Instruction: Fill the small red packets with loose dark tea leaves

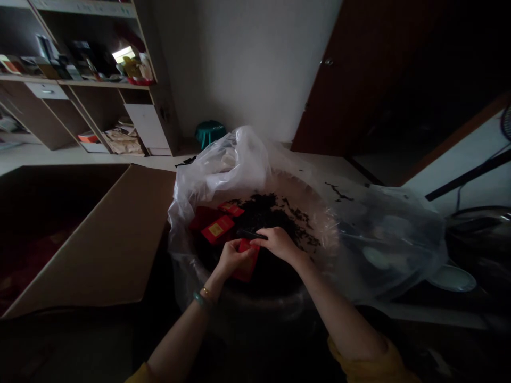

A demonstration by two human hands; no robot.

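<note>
My left hand [233,257] has its thumb and fingers closed on a small red packet [245,269] over the round basin [319,218]. Close against it, my right hand [279,242] is closed round a thin dark tool [250,234], whose kind the dim light hides; its fingertips meet the top of the packet. More red packets [217,229] with a yellow label lie at the basin's left side. Dark dried leaves [263,208], like loose tea, are heaped and scattered beyond my hands. A clear plastic sheet [247,159] drapes over the basin's rim.
On the left stands an open cardboard box [99,234] with dim red contents. Behind are a shelf unit [146,125], a green stool or bin [209,133] and a brown door [331,96]. Plastic sheeting [391,239] and a pale dish [453,278] lie to the right.
</note>
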